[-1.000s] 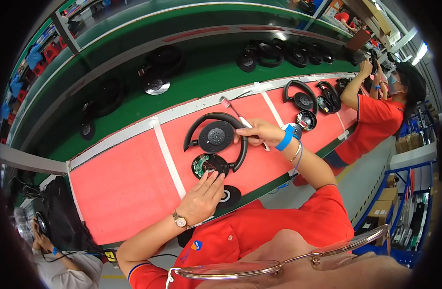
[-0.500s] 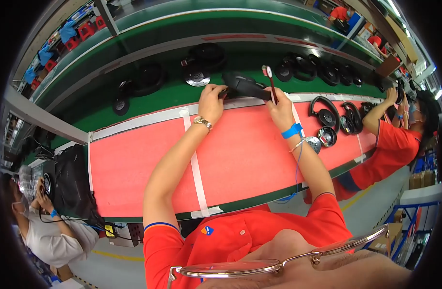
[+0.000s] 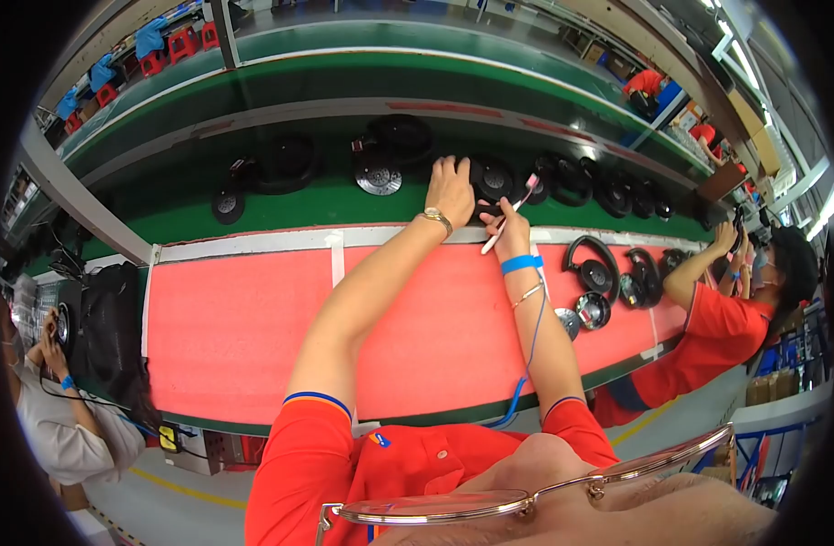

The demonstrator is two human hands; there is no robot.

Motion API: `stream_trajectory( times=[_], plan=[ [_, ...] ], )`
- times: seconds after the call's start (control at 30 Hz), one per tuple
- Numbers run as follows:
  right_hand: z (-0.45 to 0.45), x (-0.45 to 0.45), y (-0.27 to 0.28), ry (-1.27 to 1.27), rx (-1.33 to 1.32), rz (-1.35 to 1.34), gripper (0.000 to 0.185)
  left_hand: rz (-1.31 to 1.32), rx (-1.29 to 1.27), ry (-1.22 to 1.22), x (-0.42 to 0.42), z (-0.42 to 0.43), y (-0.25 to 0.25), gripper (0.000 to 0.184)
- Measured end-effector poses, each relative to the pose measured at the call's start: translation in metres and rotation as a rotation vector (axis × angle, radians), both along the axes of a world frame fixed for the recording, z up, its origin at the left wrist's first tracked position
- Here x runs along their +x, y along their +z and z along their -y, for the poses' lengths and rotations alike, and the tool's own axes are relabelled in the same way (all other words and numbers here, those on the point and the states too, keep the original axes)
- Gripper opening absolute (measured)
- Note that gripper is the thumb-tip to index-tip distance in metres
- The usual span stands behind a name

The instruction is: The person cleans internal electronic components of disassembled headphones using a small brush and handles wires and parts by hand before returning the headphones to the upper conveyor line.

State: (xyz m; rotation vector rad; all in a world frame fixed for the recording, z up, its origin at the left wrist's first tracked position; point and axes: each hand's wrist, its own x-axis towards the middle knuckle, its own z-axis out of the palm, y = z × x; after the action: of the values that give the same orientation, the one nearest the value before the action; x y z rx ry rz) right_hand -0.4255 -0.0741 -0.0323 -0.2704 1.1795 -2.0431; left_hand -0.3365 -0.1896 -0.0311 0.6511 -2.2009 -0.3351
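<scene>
In the head view, a pair of black headphones [image 3: 492, 176] is at the edge of the green belt [image 3: 326, 200], with a round ear-cup part facing up. My left hand [image 3: 451, 194] has its fingers curled over the left side of the headphones; part of them is hidden behind it. My right hand [image 3: 511, 227] grips a toothbrush [image 3: 524, 193] with a white handle and pink bristles, pointing up and right. Its fingers are also close to a dark lower part of the headphones; whether they touch is unclear.
More black headphones [image 3: 285, 164] and opened ear cups [image 3: 379, 179] lie along the belt. Several headphones [image 3: 594, 273] rest on the pink mat [image 3: 417, 337] at right. Co-workers sit on both sides: a red sleeve [image 3: 717, 314] right, a pale sleeve [image 3: 62, 437] left. A blue cord trails from my right wrist.
The headphones, earlier held up between both hands, are now lower on the belt, their round part facing up. My left hand has moved right over them. The toothbrush has turned, its handle slanting down-left.
</scene>
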Motion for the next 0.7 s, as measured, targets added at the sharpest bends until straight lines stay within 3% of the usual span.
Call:
stream_trajectory(
  times=[0.1,0.23,0.27,0.33,0.4,0.53,0.63,0.7],
  plan=[
    [0.008,-0.032,-0.043,0.066,-0.113,0.124,0.024,0.134,0.074,-0.045,-0.018,-0.009,0.007,0.066],
    [0.009,-0.019,-0.029,0.127,-0.182,0.231,0.022,0.089,0.071,-0.069,-0.017,-0.001,0.019,0.069],
    [0.007,-0.013,-0.023,0.090,-0.151,0.209,0.025,0.159,0.062,0.037,-0.011,0.006,0.025,0.068],
    [0.006,-0.004,-0.012,0.091,-0.151,0.152,0.032,0.320,-0.004,0.350,0.005,0.030,0.021,0.065],
    [0.003,0.000,-0.011,0.084,-0.143,0.118,0.034,0.487,0.027,0.494,0.035,0.046,0.031,0.062],
    [0.004,0.001,-0.006,0.123,-0.111,0.067,0.035,0.555,0.017,0.407,0.067,0.062,0.012,0.045],
    [-0.002,0.000,0.000,0.146,-0.057,0.022,0.038,0.515,0.019,0.406,0.065,0.065,0.005,0.035],
    [-0.003,0.000,0.003,0.203,0.000,-0.013,0.036,0.385,-0.110,0.444,0.067,0.063,0.002,0.032]
  ],
)
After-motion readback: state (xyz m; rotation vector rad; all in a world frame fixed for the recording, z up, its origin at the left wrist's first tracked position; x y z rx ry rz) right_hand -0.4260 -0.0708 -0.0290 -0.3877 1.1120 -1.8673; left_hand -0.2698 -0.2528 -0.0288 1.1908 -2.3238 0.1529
